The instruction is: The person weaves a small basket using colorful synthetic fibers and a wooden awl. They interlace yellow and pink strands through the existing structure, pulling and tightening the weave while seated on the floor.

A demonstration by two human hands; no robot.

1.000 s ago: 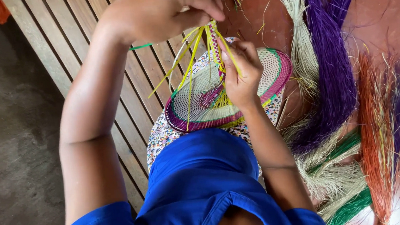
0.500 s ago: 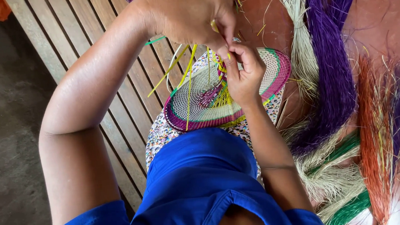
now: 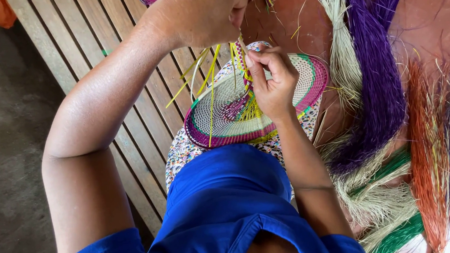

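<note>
A round woven disc (image 3: 235, 121) in cream, green and magenta rings rests on my lap. Loose yellow straw strands (image 3: 209, 84) stick up from it. My left hand (image 3: 201, 12) is raised above the disc with its fingers pinched on the top ends of the strands. Just below it, my right hand (image 3: 272, 81) lies over the disc's middle and pinches the same bundle of strands lower down. The disc's centre is hidden under my right hand.
A slatted wooden bench (image 3: 94, 56) runs to the left. On the right lie bundles of dyed straw: purple (image 3: 377, 69), orange (image 3: 429, 163), green (image 3: 403, 236) and natural pale straw (image 3: 338, 51). Grey concrete floor (image 3: 0, 162) is at the far left.
My left hand has dropped and moved right, closing in on my right hand. The strands are gathered tighter between both hands. The disc has barely moved.
</note>
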